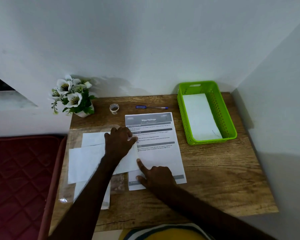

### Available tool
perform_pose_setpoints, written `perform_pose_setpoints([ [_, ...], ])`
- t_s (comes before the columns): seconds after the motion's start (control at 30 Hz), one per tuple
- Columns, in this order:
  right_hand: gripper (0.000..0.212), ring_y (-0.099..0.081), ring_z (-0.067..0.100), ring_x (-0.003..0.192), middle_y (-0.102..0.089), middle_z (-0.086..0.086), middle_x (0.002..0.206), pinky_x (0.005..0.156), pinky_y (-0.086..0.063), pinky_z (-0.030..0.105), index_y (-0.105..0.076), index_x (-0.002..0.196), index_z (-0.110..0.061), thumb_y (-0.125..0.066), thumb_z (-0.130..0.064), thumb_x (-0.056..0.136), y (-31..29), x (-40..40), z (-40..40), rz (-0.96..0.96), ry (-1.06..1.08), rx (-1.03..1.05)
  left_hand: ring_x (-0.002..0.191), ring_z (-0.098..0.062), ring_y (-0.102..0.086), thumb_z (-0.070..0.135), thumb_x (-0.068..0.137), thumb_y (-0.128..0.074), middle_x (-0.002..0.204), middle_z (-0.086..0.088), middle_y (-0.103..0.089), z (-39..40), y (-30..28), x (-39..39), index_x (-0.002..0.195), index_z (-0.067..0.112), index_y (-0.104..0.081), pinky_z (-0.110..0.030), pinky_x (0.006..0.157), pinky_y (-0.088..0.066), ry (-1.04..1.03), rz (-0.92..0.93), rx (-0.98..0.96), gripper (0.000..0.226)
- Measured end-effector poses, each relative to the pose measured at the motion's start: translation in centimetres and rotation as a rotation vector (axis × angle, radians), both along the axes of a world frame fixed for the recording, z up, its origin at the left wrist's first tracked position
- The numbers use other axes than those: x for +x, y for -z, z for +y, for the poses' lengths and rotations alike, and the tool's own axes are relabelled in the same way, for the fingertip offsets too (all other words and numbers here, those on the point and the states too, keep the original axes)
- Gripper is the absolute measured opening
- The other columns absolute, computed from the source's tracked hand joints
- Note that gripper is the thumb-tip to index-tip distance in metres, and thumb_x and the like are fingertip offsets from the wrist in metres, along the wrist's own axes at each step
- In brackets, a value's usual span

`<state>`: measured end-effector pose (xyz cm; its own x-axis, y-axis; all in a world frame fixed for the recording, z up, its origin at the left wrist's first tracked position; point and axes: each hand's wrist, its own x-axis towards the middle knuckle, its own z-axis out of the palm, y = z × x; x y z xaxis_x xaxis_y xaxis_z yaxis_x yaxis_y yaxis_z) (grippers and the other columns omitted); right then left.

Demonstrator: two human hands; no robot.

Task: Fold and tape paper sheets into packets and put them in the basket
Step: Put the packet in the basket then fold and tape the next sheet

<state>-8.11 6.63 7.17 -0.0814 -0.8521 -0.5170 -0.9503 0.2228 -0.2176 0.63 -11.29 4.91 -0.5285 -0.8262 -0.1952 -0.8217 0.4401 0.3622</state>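
The left hand point(119, 142) lies flat, palm down and fingers loosely spread, on a blank folded sheet point(128, 163) near the middle of the tabletop point(215, 179), while the right hand point(156, 175) presses one extended forefinger on that sheet's right edge, its other fingers curled and gripping nothing. The fold overlaps the left margin of a printed sheet point(156, 153) headed "Wipe Railings". If the finger slides before the crease sets, the fold could spring open or drag the printed page askew. More blank sheets point(87, 160) overhang the tabletop's left edge and might slip off. The tape roll point(114, 108) stands near the far edge, out of easy reach. The green basket point(230, 122) at the far right corner holds what looks like one white packet point(199, 115).
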Motion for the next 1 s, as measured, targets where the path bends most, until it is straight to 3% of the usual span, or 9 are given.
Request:
perform_pose_setpoints([
  [0.13,0.069,-0.066,0.028,0.095,-0.067,0.015,0.107,0.084,-0.048,0.038,0.0,0.161,-0.029,-0.028,-0.057,0.105,0.4,-0.1,0.2,-0.003,-0.004,-0.029,0.119,-0.023,-0.052,0.059,0.092,-0.064,0.112,0.006,-0.065,-1.4,0.0,0.2,0.083,0.035,-0.061,-0.05,0.101,-0.037,0.026,-0.005,0.166,0.025],
  [0.27,0.067,-0.065,0.029,0.098,-0.066,0.015,0.11,0.085,-0.048,0.039,-0.003,0.161,-0.03,-0.028,-0.058,0.105,0.5,-0.1,0.1,-0.015,0.006,-0.025,0.1,-0.011,-0.063,0.054,0.09,-0.069,0.098,0.019,-0.065,-1.7,0.3,1.4,0.085,0.034,-0.072,-0.046,0.093,-0.048,0.016,0.169,0.269,0.021],
  [0.33,0.064,-0.064,0.028,0.102,-0.066,0.014,0.113,0.088,-0.048,0.038,-0.013,0.16,-0.032,-0.026,-0.06,0.104,0.5,-0.4,-0.2,-0.061,0.067,-0.061,0.092,-0.004,-0.063,0.052,0.091,-0.069,0.094,0.02,-0.068,-1.3,0.1,1.8,0.088,0.037,-0.073,-0.041,0.09,-0.049,-0.004,0.214,0.281,0.017],
  [0.5,0.056,-0.066,0.012,0.087,-0.069,0.0,0.103,0.073,-0.045,0.022,-0.054,0.144,-0.022,-0.038,-0.054,0.102,0.8,-1.2,-1.2,-0.173,0.414,-0.66,0.089,0.002,-0.063,0.045,0.091,-0.071,0.092,0.021,-0.07,-0.9,-1.4,1.8,0.089,0.038,-0.075,-0.028,0.076,-0.045,0.021,0.293,0.323,0.008],
  [0.63,0.034,-0.061,0.015,0.094,-0.064,0.0,0.102,0.079,-0.049,0.032,-0.072,0.118,-0.019,-0.057,-0.043,0.1,0.6,-3.1,-3.9,-0.574,0.595,-0.508,0.088,0.004,-0.065,0.04,0.09,-0.074,0.091,0.019,-0.074,-0.9,-2.8,1.5,0.09,0.032,-0.08,-0.025,0.076,-0.049,0.094,0.38,0.305,0.01],
  [0.73,0.029,-0.061,0.021,0.088,-0.065,0.006,0.094,0.077,-0.051,0.042,-0.072,0.098,-0.009,-0.059,-0.035,0.101,0.7,-4.0,-4.9,-0.77,0.652,-0.473,0.086,-0.003,-0.067,0.035,0.09,-0.076,0.091,0.015,-0.076,-0.7,-3.9,0.7,0.09,0.028,-0.082,-0.029,0.077,-0.052,0.132,0.442,0.321,0.009],
  [0.87,0.035,-0.056,0.017,0.071,-0.058,0.003,0.074,0.058,-0.045,0.032,-0.065,0.083,-0.001,-0.058,-0.03,0.102,0.2,-4.2,-4.6,-0.896,0.694,-0.49,0.086,-0.002,-0.067,0.033,0.089,-0.077,0.089,0.017,-0.074,-0.4,-4.6,-0.1,0.09,0.027,-0.082,-0.027,0.077,-0.053,0.12,0.475,0.294,0.008],
  [1.0,0.029,-0.06,0.008,0.069,-0.063,-0.001,0.077,0.051,-0.048,0.024,-0.069,0.087,-0.004,-0.06,-0.028,0.101,-0.4,-4.4,-3.8,-0.959,0.72,-0.482,0.085,-0.001,-0.068,0.031,0.09,-0.076,0.091,0.016,-0.074,-0.1,-4.9,-0.6,0.091,0.025,-0.082,-0.022,0.074,-0.051,0.1,0.49,0.256,0.009],
])
